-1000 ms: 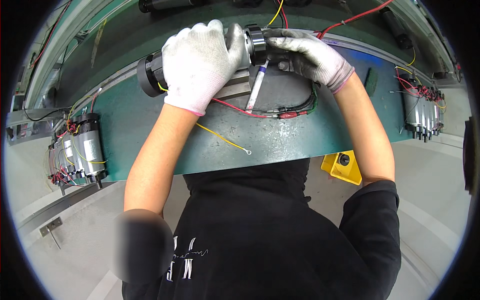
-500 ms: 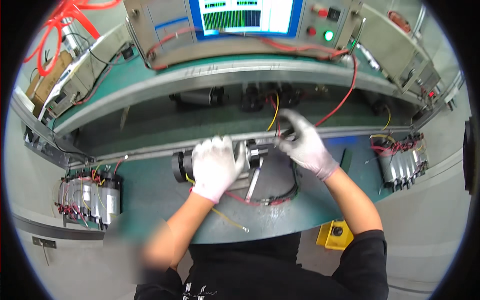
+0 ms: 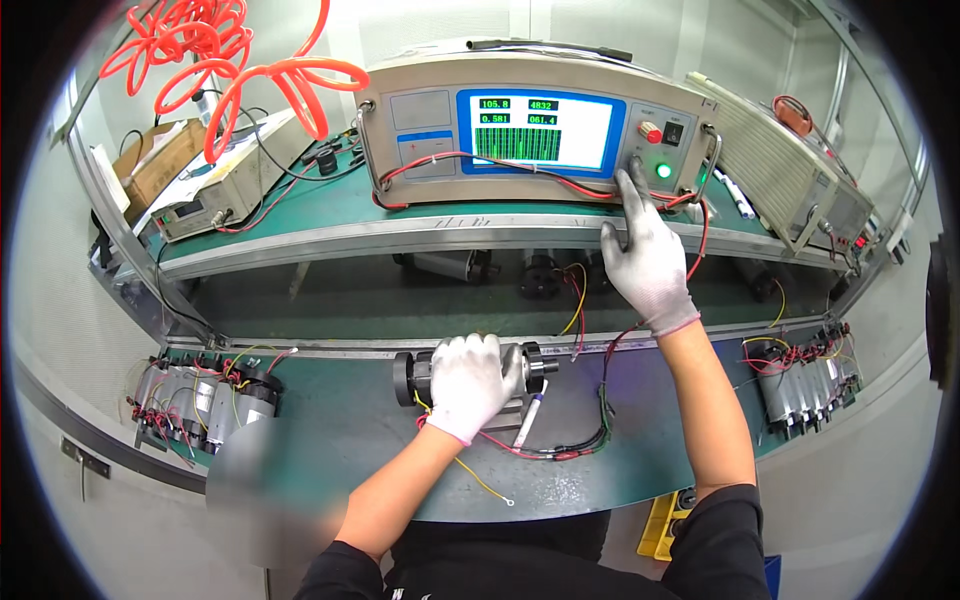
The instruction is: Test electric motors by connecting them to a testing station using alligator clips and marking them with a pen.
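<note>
My left hand [image 3: 468, 388], in a white glove, is wrapped over a cylindrical motor [image 3: 404, 380] with black end caps, lying on its side on the green bench. Its metal shaft points right. My right hand [image 3: 648, 262], also gloved, reaches up to the test instrument [image 3: 420, 110]. Its fingers are stretched out and it holds nothing. The fingertips are at the panel, left of the lit green button [image 3: 664, 171] and below a red knob [image 3: 650, 132]; whether they press anything cannot be made out. A white pen [image 3: 530, 418] lies beside the motor.
Several motors with loose wires [image 3: 210, 400] stand at the bench's left, and more motors [image 3: 795, 385] at the right. A shelf edge [image 3: 480, 234] crosses above the bench. Red coiled hose [image 3: 300, 80] hangs upper left. A cable bundle [image 3: 600, 410] curves right of the motor.
My right hand has risen from beside the motor to the instrument panel. My left hand stays on the motor. The view has tilted up, and the screen now shows readings.
</note>
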`<state>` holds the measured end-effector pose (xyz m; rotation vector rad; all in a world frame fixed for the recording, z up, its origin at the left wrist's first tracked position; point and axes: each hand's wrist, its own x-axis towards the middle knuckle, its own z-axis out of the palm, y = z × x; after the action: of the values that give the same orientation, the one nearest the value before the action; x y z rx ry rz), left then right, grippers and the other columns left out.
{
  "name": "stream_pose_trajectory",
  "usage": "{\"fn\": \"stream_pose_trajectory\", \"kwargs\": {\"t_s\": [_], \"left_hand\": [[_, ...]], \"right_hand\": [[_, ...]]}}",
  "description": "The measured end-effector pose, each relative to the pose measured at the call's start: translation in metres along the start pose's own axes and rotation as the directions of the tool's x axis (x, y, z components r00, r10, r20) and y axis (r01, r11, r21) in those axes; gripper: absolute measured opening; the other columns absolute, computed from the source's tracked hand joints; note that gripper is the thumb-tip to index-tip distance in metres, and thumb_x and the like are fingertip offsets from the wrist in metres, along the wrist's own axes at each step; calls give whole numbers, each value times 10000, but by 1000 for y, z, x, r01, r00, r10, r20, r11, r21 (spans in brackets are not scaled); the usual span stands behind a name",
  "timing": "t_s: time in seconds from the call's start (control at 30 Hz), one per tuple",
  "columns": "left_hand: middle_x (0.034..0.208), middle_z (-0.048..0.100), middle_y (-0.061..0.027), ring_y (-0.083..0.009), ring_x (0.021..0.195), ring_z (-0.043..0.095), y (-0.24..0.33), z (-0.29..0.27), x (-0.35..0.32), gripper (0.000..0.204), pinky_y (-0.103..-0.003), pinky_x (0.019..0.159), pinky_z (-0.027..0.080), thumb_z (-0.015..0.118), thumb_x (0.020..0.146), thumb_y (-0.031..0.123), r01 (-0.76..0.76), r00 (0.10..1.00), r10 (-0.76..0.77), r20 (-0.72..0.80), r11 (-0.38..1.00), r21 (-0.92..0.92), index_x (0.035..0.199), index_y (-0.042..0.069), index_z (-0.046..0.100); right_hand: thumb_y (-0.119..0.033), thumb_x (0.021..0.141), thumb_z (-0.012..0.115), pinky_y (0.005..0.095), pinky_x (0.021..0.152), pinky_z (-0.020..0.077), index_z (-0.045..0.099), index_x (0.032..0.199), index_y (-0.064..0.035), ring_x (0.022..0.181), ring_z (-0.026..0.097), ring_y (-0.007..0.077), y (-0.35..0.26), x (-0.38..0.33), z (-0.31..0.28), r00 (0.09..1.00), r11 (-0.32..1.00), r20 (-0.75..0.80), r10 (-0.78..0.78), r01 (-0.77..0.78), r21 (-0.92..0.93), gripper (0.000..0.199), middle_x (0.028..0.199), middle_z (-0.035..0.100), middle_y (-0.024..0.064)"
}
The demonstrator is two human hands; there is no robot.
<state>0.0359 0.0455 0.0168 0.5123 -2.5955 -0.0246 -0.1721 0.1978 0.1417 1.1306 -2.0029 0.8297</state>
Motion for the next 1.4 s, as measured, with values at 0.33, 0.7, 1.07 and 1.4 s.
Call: {"fn": "stream_pose_trajectory", "kwargs": {"t_s": [0.33,0.7,1.07,1.4], "left_hand": [[928,746,-142,-314,907,725,2,-4,-8,354,-470,862,551,678,986,408,16,996,-16,82,1000,-3,921,64,732],[1220,702,-162,-353,1164,682,-3,-27,-81,444,-454,1052,529,694,959,233,-540,355,618,701,748,-386,1340,7,672],[1175,719,-210,-384,1121,723,8,1,26,718,-452,956,599,881,743,450,-269,893,328,310,938,-218,1255,-4,665],[1125,765,-209,-384,1068,759,10,1,39,799,-459,955,605,906,689,480,-179,852,249,460,965,-192,1295,13,675]], "right_hand": [[-92,835,688,447,1008,605,633,1450,-36,1141,732,393,-15,-234,-57,518,995,854,-40,-60,83,620,1366,701,250],[-120,837,830,460,775,608,785,1174,-46,875,750,394,55,-239,-79,539,980,842,-1,-166,107,348,1013,765,194],[-349,1104,634,218,642,517,597,1481,7,765,623,56,-4,-173,70,436,202,875,209,-895,398,520,1065,724,27],[-384,1049,705,210,619,506,578,1495,8,727,603,56,3,-179,74,394,82,910,126,-919,386,607,1038,729,12]]}}
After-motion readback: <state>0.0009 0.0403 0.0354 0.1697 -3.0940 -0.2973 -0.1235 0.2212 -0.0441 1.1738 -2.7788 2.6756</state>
